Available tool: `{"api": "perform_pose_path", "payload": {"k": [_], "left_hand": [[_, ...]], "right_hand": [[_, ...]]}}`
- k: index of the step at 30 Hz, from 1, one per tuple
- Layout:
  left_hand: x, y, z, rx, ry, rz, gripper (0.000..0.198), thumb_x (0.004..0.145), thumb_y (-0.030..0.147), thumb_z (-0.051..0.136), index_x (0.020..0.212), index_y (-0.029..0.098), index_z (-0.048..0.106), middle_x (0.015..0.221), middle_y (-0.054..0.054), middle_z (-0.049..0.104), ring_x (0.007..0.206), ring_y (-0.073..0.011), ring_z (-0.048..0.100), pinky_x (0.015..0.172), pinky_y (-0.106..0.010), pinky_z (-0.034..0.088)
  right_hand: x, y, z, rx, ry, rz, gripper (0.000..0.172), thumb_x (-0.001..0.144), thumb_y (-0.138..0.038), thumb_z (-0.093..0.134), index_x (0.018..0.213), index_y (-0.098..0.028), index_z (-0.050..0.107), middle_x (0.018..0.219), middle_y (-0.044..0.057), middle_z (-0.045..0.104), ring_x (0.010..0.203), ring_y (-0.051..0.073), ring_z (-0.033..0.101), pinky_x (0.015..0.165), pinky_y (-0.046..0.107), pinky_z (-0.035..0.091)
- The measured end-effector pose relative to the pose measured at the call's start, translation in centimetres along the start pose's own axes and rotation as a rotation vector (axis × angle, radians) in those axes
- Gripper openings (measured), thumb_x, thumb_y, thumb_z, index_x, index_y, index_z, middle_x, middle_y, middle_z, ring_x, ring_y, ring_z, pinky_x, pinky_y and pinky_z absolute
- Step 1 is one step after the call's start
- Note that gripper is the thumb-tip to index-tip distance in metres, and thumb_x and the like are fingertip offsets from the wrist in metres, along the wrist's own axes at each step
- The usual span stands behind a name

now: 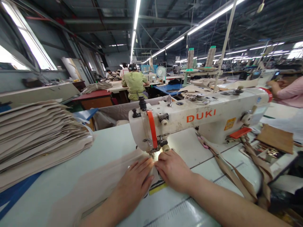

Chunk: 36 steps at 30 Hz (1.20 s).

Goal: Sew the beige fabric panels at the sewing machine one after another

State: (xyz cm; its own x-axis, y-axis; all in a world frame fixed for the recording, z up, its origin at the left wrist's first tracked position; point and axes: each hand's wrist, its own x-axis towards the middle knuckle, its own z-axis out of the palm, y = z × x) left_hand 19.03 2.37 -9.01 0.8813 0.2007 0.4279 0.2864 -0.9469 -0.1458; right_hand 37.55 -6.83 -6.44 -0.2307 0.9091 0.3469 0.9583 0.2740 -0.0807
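Note:
A beige fabric piece (94, 176) lies on the pale table and runs up under the needle area of a white sewing machine (175, 118). Flat on that fabric, just left of the needle, rests my left hand (136, 178) with its fingers stretched out. My right hand (174, 170) is closed, its thumb and fingers pinched at the fabric's edge in front of the presser foot. The fingers partly hide the spot where needle and cloth meet.
A tall stack of beige fabric pieces (40, 132) stands at the left. Fabric strips (229, 170) and scissors (203, 142) lie right of the machine, near a brown cloth (276, 138). Thread cones (190, 59) stand behind. Other people work further back and at the right.

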Motion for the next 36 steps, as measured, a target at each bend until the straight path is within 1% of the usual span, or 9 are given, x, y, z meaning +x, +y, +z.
{"api": "perform_pose_path", "payload": {"k": [11,15,18,21,25,28,32,34,36], "left_hand": [[-0.2,-0.3,0.1,-0.063,-0.011,-0.025,0.04,0.099,0.029,0.042,0.131,0.015,0.06,0.13,-0.011,0.066,0.12,-0.0259,0.062,0.102,-0.042,0.052],[-0.1,-0.7,0.2,-0.095,-0.056,-0.044,0.039,0.099,0.029,0.044,0.132,0.018,0.06,0.134,-0.01,0.064,0.123,-0.0261,0.06,0.104,-0.043,0.051],[0.1,-1.3,0.4,-0.08,-0.087,-0.052,0.039,0.1,0.033,0.042,0.131,0.017,0.061,0.134,-0.011,0.064,0.123,-0.0268,0.06,0.104,-0.044,0.051],[0.4,-1.7,0.7,-0.078,-0.097,-0.072,0.04,0.101,0.036,0.041,0.131,0.018,0.061,0.134,-0.011,0.064,0.123,-0.0269,0.06,0.103,-0.045,0.051],[0.7,-2.0,0.7,-0.08,-0.111,-0.084,0.039,0.101,0.035,0.041,0.131,0.019,0.061,0.134,-0.011,0.064,0.125,-0.0268,0.059,0.104,-0.045,0.05],[-0.5,-1.7,0.0,-0.041,-0.119,-0.092,0.04,0.101,0.034,0.043,0.132,0.017,0.06,0.135,-0.011,0.063,0.124,-0.026,0.06,0.103,-0.043,0.052],[-3.7,-0.3,-2.0,-0.029,-0.158,-0.081,0.043,0.101,0.033,0.045,0.141,0.018,0.051,0.142,-0.009,0.058,0.128,-0.0217,0.057,0.105,-0.039,0.05],[-4.9,0.6,-3.2,-0.019,-0.157,-0.082,0.046,0.1,0.034,0.046,0.143,0.019,0.048,0.147,-0.008,0.053,0.133,-0.0224,0.052,0.108,-0.042,0.047],[-5.6,1.2,-4.6,0.025,-0.079,-0.124,0.047,0.1,0.033,0.045,0.144,0.02,0.046,0.153,-0.009,0.044,0.141,-0.0258,0.041,0.113,-0.048,0.04]], "right_hand": [[-0.1,0.1,0.3,0.0,0.001,-0.005,0.022,0.099,-0.021,0.049,0.086,-0.017,0.067,0.087,0.005,0.062,0.086,0.021,0.05,0.078,0.034,0.036],[0.0,0.1,0.0,0.001,-0.007,-0.005,0.02,0.097,-0.02,0.051,0.086,-0.016,0.067,0.088,0.006,0.062,0.086,0.021,0.051,0.078,0.034,0.037],[-0.1,0.1,-0.1,0.006,-0.008,-0.007,0.021,0.098,-0.02,0.05,0.085,-0.016,0.066,0.087,0.006,0.062,0.087,0.021,0.051,0.079,0.034,0.037],[-0.1,0.1,-0.2,0.011,-0.003,-0.003,0.02,0.097,-0.02,0.051,0.085,-0.017,0.066,0.087,0.006,0.063,0.087,0.021,0.051,0.079,0.034,0.037],[-0.2,0.1,-0.2,0.021,0.007,0.0,0.019,0.096,-0.02,0.052,0.085,-0.017,0.067,0.086,0.006,0.063,0.086,0.021,0.051,0.078,0.034,0.038],[-0.4,0.1,-0.2,0.045,0.023,-0.035,0.021,0.097,-0.019,0.051,0.082,-0.017,0.067,0.084,0.005,0.064,0.086,0.02,0.052,0.078,0.032,0.039],[-0.9,0.0,0.1,0.139,0.091,-0.116,0.023,0.097,-0.017,0.051,0.081,-0.017,0.067,0.08,0.005,0.063,0.084,0.019,0.053,0.079,0.031,0.04],[-1.0,0.1,0.3,0.203,0.146,-0.144,0.026,0.097,-0.016,0.049,0.08,-0.016,0.068,0.078,0.006,0.063,0.082,0.019,0.052,0.078,0.031,0.04],[-1.1,0.1,0.5,0.243,0.174,-0.159,0.027,0.097,-0.016,0.047,0.079,-0.017,0.068,0.076,0.006,0.063,0.081,0.02,0.052,0.077,0.032,0.04]]}}
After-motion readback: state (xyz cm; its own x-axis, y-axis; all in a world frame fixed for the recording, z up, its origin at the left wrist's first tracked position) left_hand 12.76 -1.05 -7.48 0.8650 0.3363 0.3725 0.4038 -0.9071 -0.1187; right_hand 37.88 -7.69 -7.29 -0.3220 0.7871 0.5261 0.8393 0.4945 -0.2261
